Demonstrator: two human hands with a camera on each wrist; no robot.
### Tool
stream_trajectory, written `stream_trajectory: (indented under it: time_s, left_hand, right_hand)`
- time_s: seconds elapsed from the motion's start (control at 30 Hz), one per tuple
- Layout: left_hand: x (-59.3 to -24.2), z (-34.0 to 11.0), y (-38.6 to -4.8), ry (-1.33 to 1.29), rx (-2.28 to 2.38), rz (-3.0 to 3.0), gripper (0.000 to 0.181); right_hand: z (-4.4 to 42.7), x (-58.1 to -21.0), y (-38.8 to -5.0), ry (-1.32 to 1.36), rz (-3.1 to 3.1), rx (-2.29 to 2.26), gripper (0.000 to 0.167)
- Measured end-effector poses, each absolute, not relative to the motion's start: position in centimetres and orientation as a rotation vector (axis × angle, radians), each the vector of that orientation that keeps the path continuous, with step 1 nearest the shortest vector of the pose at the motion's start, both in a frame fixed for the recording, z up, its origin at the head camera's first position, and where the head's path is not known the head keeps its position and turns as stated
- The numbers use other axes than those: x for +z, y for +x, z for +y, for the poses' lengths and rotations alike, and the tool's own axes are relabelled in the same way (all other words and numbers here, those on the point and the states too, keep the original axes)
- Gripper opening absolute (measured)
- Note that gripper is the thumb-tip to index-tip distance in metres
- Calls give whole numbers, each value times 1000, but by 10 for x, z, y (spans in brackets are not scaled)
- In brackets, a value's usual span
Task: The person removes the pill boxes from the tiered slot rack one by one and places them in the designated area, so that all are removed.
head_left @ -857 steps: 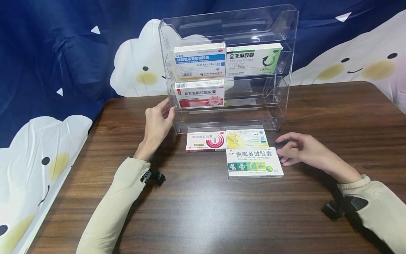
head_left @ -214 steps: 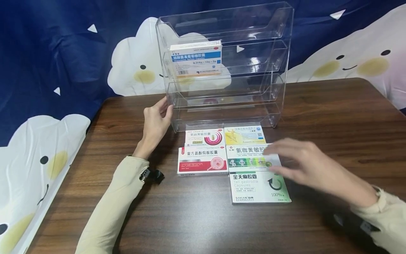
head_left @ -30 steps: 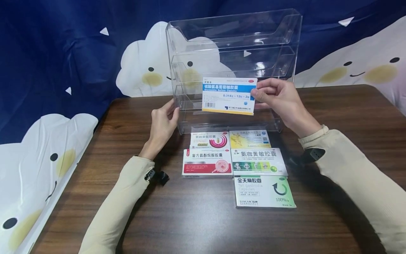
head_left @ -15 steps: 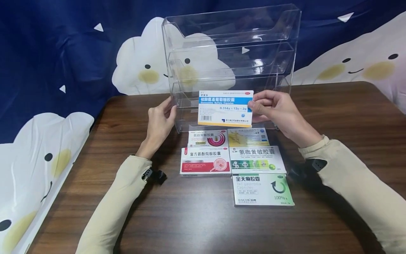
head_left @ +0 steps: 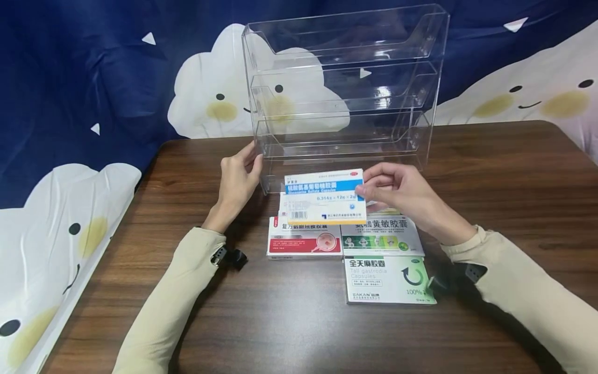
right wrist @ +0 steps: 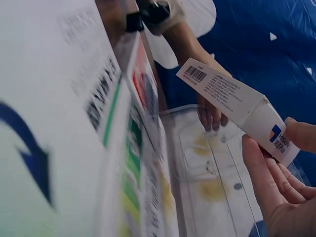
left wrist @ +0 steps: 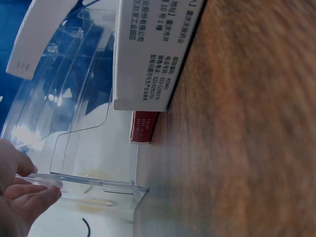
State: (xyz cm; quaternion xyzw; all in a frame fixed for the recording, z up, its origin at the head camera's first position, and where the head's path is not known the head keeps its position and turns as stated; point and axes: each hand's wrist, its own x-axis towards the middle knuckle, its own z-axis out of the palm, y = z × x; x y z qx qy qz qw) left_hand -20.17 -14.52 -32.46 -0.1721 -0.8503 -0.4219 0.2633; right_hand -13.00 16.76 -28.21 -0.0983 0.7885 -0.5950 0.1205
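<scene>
My right hand (head_left: 404, 196) pinches the right end of a white and blue medicine box (head_left: 322, 200), thumb in front and fingers behind. The box is held tilted above the table rows, covering most of a pink-swirl medicine box (head_left: 283, 205) and part of a yellow one. In the right wrist view, the thumb and fingers grip the held box's end (right wrist: 269, 131). My left hand (head_left: 239, 174) grips the left side edge of a clear acrylic rack (head_left: 252, 78); the left wrist view shows its fingers (left wrist: 37, 202) at that edge.
On the brown table (head_left: 280, 322) lie a red and white medicine box (head_left: 303, 244), a green-striped one (head_left: 383, 241), and a green and white one (head_left: 390, 280) nearest me. The rack's tiers hold no boxes. A blue curtain with clouds (head_left: 219, 67) hangs behind.
Since the oldest frame, the red and the green boxes went from rack to table. The blue-banded box left the rack later; over the last second my right hand lowered it toward the table.
</scene>
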Motion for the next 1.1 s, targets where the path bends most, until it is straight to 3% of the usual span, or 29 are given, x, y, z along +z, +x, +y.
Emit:
stream_trajectory:
  time_s: [1.1]
  left_hand:
    - [-324,-144,-202,-477,-1179,-2286,31]
  right_hand:
    - [126,-315,-48,-345,2021,-1626,48]
